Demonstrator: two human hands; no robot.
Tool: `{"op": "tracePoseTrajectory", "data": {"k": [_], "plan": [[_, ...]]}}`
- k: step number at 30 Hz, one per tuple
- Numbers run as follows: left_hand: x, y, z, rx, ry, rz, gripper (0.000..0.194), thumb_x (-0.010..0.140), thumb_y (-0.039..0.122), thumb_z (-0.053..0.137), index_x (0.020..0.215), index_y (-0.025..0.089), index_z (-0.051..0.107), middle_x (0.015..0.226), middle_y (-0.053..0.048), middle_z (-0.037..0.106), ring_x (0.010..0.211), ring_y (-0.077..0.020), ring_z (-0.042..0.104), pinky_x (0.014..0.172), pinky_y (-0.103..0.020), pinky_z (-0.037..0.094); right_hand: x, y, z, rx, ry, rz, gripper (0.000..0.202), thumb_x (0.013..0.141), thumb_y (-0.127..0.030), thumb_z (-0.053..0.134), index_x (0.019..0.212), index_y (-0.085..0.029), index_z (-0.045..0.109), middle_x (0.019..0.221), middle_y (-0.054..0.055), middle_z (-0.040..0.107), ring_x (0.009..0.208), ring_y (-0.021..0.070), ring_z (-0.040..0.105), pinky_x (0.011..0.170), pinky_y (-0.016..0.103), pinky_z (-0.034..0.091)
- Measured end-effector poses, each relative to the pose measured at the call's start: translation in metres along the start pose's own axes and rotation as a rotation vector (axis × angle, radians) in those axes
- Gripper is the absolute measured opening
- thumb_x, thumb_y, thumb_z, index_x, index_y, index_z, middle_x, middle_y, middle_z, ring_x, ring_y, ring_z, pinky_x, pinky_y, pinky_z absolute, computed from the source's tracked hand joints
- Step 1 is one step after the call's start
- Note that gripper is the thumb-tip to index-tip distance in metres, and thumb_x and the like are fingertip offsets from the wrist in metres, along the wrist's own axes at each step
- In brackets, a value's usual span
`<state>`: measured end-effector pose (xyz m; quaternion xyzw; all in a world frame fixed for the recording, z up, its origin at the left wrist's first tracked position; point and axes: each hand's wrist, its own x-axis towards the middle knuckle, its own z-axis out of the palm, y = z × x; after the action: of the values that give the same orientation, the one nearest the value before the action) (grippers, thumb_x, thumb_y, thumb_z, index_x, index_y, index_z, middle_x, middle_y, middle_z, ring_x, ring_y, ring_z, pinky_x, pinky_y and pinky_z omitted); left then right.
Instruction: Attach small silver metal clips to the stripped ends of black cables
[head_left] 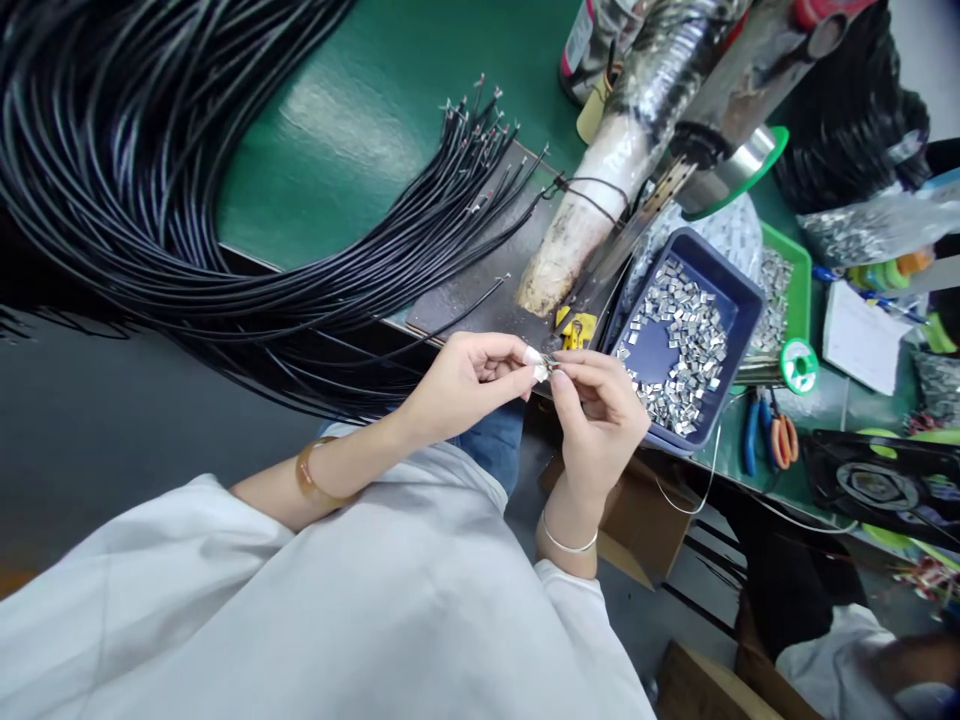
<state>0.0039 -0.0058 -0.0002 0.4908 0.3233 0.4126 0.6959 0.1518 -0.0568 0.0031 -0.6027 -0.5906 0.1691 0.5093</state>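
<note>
My left hand [480, 380] and my right hand [600, 410] meet at the fingertips near the table's front edge. Both are closed in a pinch on a small cable end, where thin wires and a bit of metal show; the fingers hide most of it. A thick bundle of black cables [330, 290] with stripped ends curves over the table to the left. Right beside my right hand is a blue tray [739, 290] of small metal connector pieces [686, 345].
A white-wrapped tube [577, 220] slants over a dark board [502, 250]. Further right are a green tray [799, 270], a solder spool [799, 367], pliers [782, 440] and a black fan [877, 485]. Another person's arm [915, 660] shows at the lower right.
</note>
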Motion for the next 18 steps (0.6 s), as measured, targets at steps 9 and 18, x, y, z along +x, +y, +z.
{"op": "tracePoseTrajectory", "data": {"k": [9,18], "plan": [[-0.0022,-0.0045,0.0018,0.071,0.003,0.083,0.007,0.079,0.020,0.073,0.078,0.013,0.071,0.077,-0.002,0.071,0.071,-0.0110,0.065,0.070,-0.021,0.055,0.0003,0.0049,-0.0044,0.113,-0.044,0.039,0.004,0.087,-0.021,0.069,0.087,-0.024,0.072,0.095,0.001,0.073,0.090,0.0136,0.071,0.073,0.029,0.062],[-0.0039,-0.0061,-0.0068,0.601,0.020,0.403,0.012,0.089,0.016,0.064,0.084,0.013,0.074,0.074,-0.003,0.069,0.065,-0.0109,0.054,0.064,-0.025,0.044,-0.0044,-0.0028,-0.0058,-0.140,-0.023,-0.112,0.014,0.087,-0.013,0.068,0.093,-0.024,0.073,0.099,0.002,0.074,0.096,0.0149,0.071,0.086,0.035,0.063]]}}
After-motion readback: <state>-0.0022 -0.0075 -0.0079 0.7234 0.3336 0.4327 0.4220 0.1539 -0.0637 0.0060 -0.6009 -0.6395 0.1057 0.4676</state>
